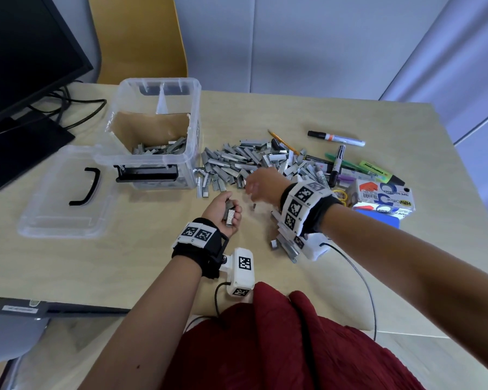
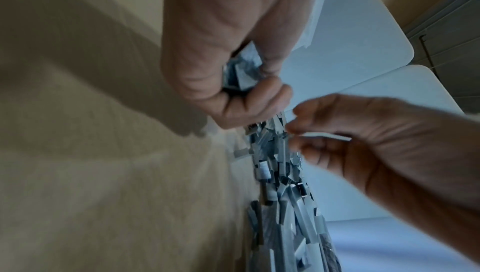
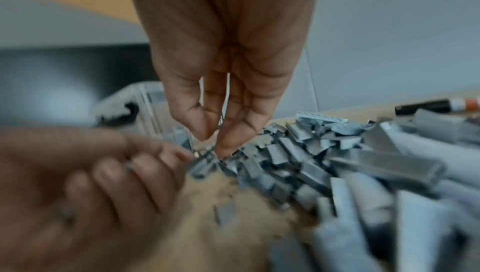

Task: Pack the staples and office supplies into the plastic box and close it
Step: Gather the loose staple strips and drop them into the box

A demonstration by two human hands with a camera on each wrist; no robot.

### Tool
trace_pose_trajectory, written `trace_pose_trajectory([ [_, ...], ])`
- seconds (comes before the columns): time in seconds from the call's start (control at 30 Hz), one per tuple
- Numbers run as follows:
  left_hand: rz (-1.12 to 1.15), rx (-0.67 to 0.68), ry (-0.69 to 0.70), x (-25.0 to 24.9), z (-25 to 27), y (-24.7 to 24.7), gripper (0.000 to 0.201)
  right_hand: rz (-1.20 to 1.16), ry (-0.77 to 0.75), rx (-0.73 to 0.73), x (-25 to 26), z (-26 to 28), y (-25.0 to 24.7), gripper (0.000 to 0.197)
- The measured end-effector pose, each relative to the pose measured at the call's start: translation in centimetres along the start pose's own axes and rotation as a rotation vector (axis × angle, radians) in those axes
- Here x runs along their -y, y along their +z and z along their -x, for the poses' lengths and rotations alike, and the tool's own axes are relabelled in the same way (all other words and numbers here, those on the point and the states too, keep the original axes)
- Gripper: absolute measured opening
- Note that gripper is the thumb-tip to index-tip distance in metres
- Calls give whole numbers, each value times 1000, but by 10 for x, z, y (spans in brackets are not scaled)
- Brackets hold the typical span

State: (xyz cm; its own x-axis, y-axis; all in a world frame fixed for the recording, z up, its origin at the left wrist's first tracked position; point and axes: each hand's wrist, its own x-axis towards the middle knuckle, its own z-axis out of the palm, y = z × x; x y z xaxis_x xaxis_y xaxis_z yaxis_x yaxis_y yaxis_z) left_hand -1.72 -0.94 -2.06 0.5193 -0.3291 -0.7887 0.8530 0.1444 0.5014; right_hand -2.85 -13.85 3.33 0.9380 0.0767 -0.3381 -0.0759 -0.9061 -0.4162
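Left hand (image 1: 225,213): I cupped a few staple strips, fingers curled round them
Right hand (image 1: 258,184): fingers loose, holding nothing, at the pile's edge
Staples (image 1: 254,161): heaped beside the box (image 1: 193,130)
Handling: light, brittle strips; best pinched across the sides

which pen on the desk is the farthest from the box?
The green highlighter, lying at the right end of the pen cluster, beside the tape dispenser carton. The black-capped marker and the black pen both lie nearer the plastic box.
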Motion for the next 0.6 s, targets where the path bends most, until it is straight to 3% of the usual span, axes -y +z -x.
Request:
trace_pose_trajectory([
  [0.1, 39, -20, 7, -1, 1, -8, 41, 185, -25, 123, -4, 0, 17, 24],
  [0.23, 131, -46, 25, 3, 2, -14, 43, 242, -3, 121, -1, -1, 26, 19],
  [0.37, 154, -45, 42, 5, 1, -16, 44, 85, 33, 24, 0, -1, 10, 20],
  [0.47, 144, -19, 15, 4, 0, -11, 44, -151, -44, -49, 7, 7, -2, 11],
  [0.6, 50, 56, -38, 1, 5, 2, 40, -192, -116, -47, 10, 23, -11, 18],
])
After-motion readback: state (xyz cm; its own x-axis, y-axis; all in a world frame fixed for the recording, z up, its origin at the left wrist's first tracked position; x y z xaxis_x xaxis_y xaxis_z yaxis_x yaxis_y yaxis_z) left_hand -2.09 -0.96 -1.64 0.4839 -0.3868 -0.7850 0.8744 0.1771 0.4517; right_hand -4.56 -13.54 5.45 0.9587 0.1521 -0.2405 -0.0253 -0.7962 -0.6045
